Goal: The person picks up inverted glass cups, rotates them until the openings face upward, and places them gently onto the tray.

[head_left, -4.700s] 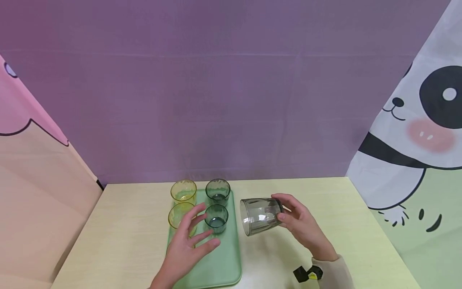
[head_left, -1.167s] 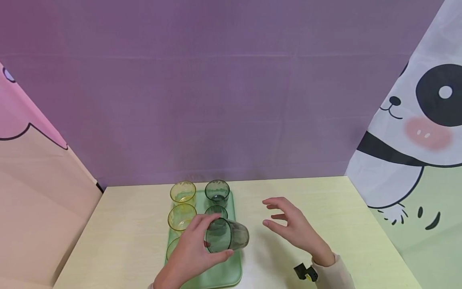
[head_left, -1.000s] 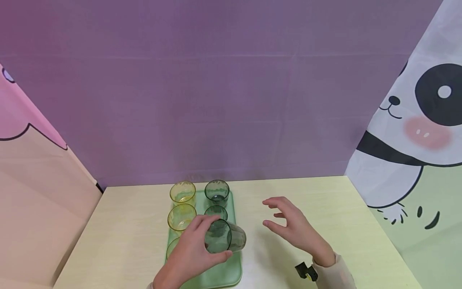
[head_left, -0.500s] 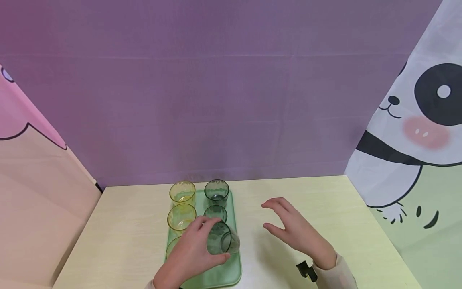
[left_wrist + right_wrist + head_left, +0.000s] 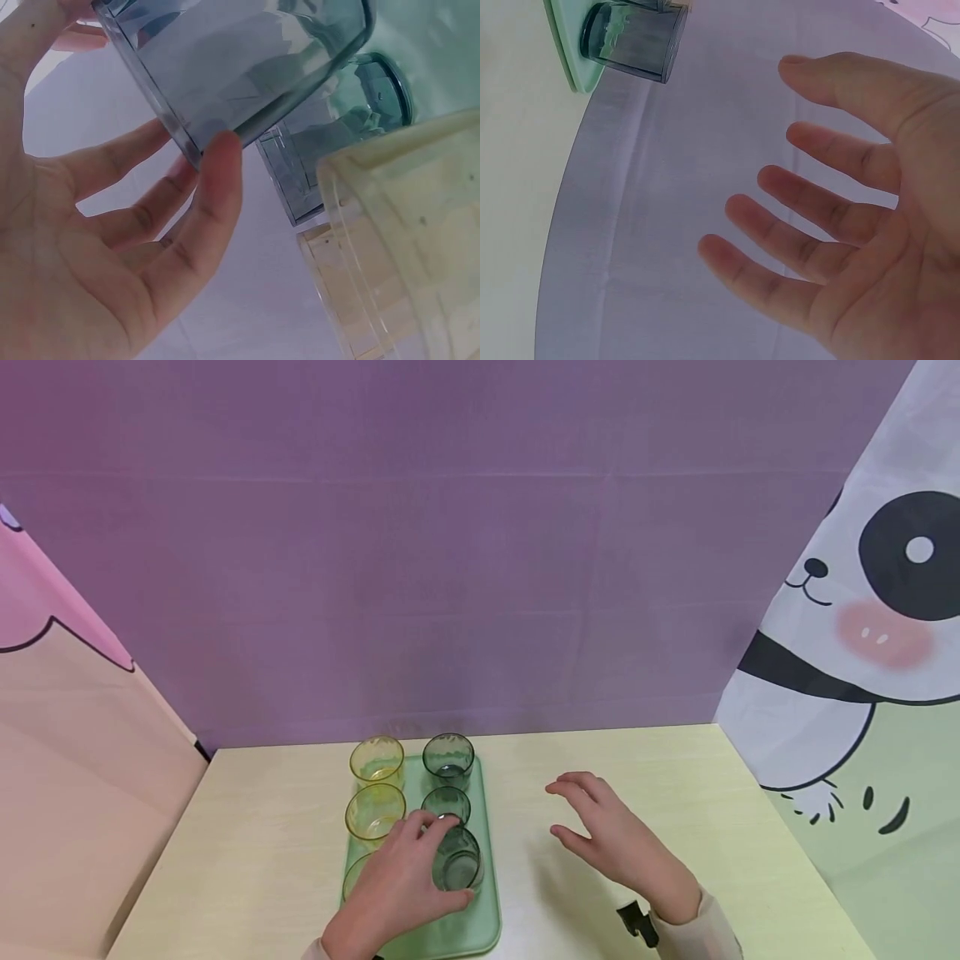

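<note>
My left hand point(image 5: 397, 881) grips a dark grey drinking glass point(image 5: 459, 864) by its rim, fingers on the far side and thumb on the near side. The glass is mouth up over the near right part of a green tray point(image 5: 483, 931); whether its base touches the tray I cannot tell. In the left wrist view the fingertips press the wall of the glass point(image 5: 247, 71). Farther back on the tray stand two more grey glasses, a far one point(image 5: 448, 758) and a middle one point(image 5: 446, 803). My right hand point(image 5: 622, 847) hovers right of the tray, fingers spread, holding nothing.
Along the tray's left side stand a far yellow glass point(image 5: 377, 762), a second yellow glass point(image 5: 375, 814) and a third glass point(image 5: 354, 877) partly behind my left hand. The pale table point(image 5: 262, 852) ends at a purple backdrop point(image 5: 480, 568).
The grey glass passed from my right hand into my left. Since then, its base has swung left and down, from lying sideways to nearly upright. The right hand has barely moved lately.
</note>
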A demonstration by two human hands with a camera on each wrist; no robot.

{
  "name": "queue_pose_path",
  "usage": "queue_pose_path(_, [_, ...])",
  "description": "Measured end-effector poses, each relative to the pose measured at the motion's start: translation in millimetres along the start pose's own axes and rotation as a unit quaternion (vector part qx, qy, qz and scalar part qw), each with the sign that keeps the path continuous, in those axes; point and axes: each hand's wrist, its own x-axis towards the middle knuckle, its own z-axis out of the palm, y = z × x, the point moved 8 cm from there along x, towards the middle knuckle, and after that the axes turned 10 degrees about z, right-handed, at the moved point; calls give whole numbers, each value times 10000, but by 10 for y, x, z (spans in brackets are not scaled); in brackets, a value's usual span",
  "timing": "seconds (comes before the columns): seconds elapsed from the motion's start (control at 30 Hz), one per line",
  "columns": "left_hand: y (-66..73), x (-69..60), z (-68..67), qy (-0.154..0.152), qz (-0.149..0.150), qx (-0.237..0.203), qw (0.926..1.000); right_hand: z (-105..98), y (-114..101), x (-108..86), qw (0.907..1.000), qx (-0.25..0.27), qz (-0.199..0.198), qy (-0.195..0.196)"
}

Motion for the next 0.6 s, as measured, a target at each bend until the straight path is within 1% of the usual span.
queue_pose_path(0.23, [-22, 18, 48, -85, 46, 205, 9997, -13, -10, -12, 9997, -176, -100, 112])
queue_pose_path(0.47, [-35, 21, 85, -186, 64, 244, 9995, -20, -1, -23, 9997, -208, -41, 99])
queue_pose_path(0.6, [-41, 23, 103, -263, 76, 257, 9993, -25, 3, -29, 9997, -195, -73, 118])
